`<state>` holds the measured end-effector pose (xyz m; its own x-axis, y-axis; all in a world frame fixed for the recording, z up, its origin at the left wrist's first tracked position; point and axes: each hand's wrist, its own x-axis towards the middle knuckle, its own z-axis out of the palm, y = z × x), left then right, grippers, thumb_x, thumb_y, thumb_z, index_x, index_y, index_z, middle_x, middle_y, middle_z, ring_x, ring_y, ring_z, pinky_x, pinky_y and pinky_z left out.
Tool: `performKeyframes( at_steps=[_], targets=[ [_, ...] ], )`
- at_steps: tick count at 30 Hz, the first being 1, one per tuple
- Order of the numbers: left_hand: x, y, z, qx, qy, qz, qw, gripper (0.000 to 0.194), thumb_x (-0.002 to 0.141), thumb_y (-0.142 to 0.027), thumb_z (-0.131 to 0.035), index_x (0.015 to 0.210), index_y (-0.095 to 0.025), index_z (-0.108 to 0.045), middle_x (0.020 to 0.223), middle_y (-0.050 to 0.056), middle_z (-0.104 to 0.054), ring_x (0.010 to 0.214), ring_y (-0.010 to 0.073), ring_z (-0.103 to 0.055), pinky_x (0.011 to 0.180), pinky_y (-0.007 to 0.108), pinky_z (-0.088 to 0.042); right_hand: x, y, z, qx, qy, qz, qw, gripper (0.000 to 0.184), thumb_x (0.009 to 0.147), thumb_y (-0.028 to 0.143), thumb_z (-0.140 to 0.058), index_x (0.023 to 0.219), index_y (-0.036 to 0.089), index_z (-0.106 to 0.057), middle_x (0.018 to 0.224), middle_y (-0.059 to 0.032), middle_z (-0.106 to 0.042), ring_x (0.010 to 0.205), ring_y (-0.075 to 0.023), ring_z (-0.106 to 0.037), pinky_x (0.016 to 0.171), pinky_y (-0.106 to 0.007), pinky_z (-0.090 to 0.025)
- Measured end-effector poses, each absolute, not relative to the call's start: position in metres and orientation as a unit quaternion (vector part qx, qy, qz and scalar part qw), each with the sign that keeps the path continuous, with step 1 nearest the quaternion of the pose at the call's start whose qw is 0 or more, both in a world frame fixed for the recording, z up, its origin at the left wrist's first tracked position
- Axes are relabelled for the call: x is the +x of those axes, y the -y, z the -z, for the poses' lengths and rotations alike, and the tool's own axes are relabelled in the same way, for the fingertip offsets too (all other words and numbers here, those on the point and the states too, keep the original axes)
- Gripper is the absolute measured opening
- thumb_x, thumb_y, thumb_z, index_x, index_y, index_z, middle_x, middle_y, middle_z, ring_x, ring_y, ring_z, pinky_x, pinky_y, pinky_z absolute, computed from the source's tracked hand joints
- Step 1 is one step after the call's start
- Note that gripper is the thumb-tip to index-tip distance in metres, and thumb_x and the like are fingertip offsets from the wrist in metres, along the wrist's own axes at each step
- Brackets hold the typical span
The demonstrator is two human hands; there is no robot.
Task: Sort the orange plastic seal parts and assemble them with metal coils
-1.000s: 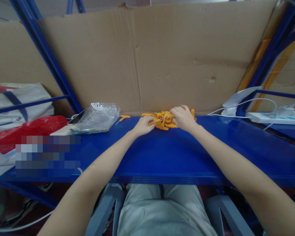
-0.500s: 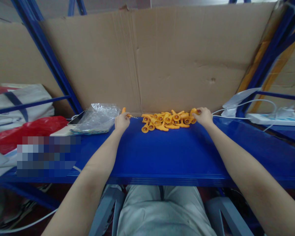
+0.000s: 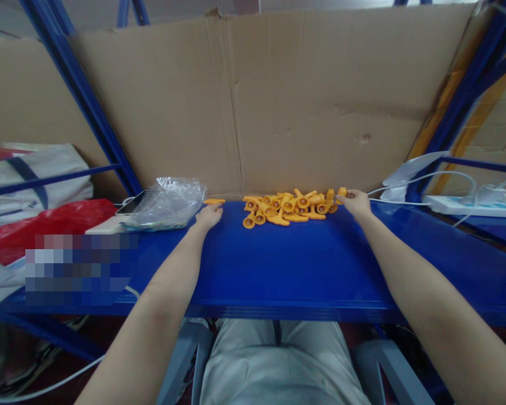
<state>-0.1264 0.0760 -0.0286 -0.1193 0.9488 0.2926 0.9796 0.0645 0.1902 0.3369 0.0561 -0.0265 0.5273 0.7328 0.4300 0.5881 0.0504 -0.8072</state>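
Several orange plastic pieces [image 3: 287, 207], with flared cup-like ends and handle-like bars, lie heaped on the blue shelf top. My right hand [image 3: 357, 205] is at the heap's right end, its fingertips closed on an upright orange piece [image 3: 342, 192]. To the left of the heap, one orange handle-shaped piece [image 3: 215, 201] lies flat near the cardboard. My left hand [image 3: 209, 215] is just in front of that piece, its fingers loosely apart and no piece visibly gripped. Its fingertips are small and partly hard to make out.
A clear plastic bag [image 3: 168, 199] lies left of my left hand, with a red bag [image 3: 54, 222] farther left. A cardboard panel [image 3: 312, 101] closes off the back. At right are white cables and a power strip [image 3: 472, 207]. Blue posts [image 3: 80, 95] frame the sides.
The orange piece my left hand held now lies flat by the cardboard, and that hand has drawn back slightly. My right hand has shifted a little right, to an upright orange piece.
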Motion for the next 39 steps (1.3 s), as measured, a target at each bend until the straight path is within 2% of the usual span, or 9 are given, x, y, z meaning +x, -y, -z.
performKeyframes(
  at_steps=[3, 6, 11, 17, 24, 29, 34, 39],
  targets=[
    [-0.122, -0.074, 0.030, -0.657, 0.742, 0.127, 0.030, 0.050, 0.094, -0.035, -0.046, 0.143, -0.033, -0.054, 0.145, 0.004, -0.057, 0.135, 0.0304, -0.052, 0.111, 0.049, -0.043, 0.337, -0.053, 0.026, -0.699, 0.475, -0.060, 0.532, 0.020, 0.072, 0.027, -0.073, 0.088, 0.016, -0.071, 0.097, -0.0113, -0.076, 0.092, -0.0254, -0.071, 0.083, -0.033, -0.055],
    [-0.121, -0.073, 0.031, -0.663, 0.737, 0.123, 0.040, 0.049, 0.096, -0.031, -0.043, 0.144, -0.029, -0.053, 0.143, 0.008, -0.059, 0.132, 0.0295, -0.054, 0.109, 0.046, -0.045, 0.338, -0.050, 0.025, -0.712, 0.466, -0.049, 0.522, 0.020, 0.072, 0.028, -0.073, 0.089, 0.016, -0.072, 0.097, -0.0117, -0.077, 0.092, -0.0263, -0.071, 0.083, -0.033, -0.055],
    [-0.124, -0.071, 0.033, -0.668, 0.721, 0.165, 0.086, 0.043, 0.091, -0.026, -0.050, 0.131, -0.027, -0.066, 0.129, 0.010, -0.068, 0.118, 0.0310, -0.064, 0.099, 0.043, -0.052, 0.341, -0.050, 0.022, -0.729, 0.455, -0.037, 0.511, 0.018, 0.073, 0.027, -0.074, 0.088, 0.017, -0.073, 0.096, -0.0114, -0.076, 0.092, -0.0255, -0.071, 0.081, -0.030, -0.054],
    [-0.122, -0.068, 0.030, -0.660, 0.722, 0.180, 0.109, 0.035, 0.087, -0.021, -0.051, 0.110, -0.027, -0.077, 0.118, 0.010, -0.073, 0.109, 0.0302, -0.067, 0.096, 0.041, -0.052, 0.360, -0.064, 0.026, -0.757, 0.416, -0.025, 0.504, 0.017, 0.068, 0.028, -0.076, 0.081, 0.017, -0.073, 0.087, -0.0110, -0.076, 0.092, -0.0286, -0.071, 0.080, -0.034, -0.055],
    [-0.120, -0.067, 0.031, -0.653, 0.726, 0.187, 0.110, 0.037, 0.086, -0.019, -0.050, 0.110, -0.025, -0.078, 0.121, 0.012, -0.070, 0.111, 0.0325, -0.066, 0.095, 0.045, -0.053, 0.362, -0.086, 0.024, -0.769, 0.397, -0.086, 0.494, 0.012, 0.068, 0.023, -0.077, 0.079, 0.019, -0.074, 0.090, -0.0070, -0.075, 0.095, -0.0256, -0.071, 0.080, -0.030, -0.055],
    [-0.119, -0.065, 0.032, -0.647, 0.725, 0.203, 0.121, 0.036, 0.084, -0.019, -0.052, 0.107, -0.027, -0.078, 0.116, 0.013, -0.070, 0.110, 0.0339, -0.064, 0.093, 0.049, -0.053, 0.353, -0.100, 0.030, -0.736, 0.403, -0.114, 0.532, 0.008, 0.066, 0.017, -0.076, 0.072, 0.019, -0.072, 0.083, -0.0027, -0.075, 0.087, -0.0222, -0.071, 0.076, -0.027, -0.055],
    [-0.110, -0.061, 0.028, -0.657, 0.700, 0.242, 0.139, 0.038, 0.085, -0.015, -0.048, 0.108, -0.023, -0.078, 0.117, 0.014, -0.067, 0.112, 0.0329, -0.062, 0.093, 0.047, -0.052, 0.352, -0.103, 0.044, -0.733, 0.410, -0.106, 0.532, 0.010, 0.066, 0.018, -0.075, 0.075, 0.016, -0.070, 0.082, -0.0071, -0.074, 0.087, -0.0242, -0.070, 0.078, -0.031, -0.055],
    [-0.099, -0.058, 0.026, -0.690, 0.667, 0.244, 0.138, 0.037, 0.084, -0.016, -0.050, 0.109, -0.024, -0.077, 0.118, 0.012, -0.065, 0.115, 0.0320, -0.059, 0.097, 0.047, -0.050, 0.349, -0.094, 0.042, -0.776, 0.414, -0.048, 0.474, 0.014, 0.068, 0.021, -0.072, 0.081, 0.018, -0.071, 0.089, -0.0118, -0.074, 0.097, -0.0295, -0.069, 0.084, -0.035, -0.054]
  ],
)
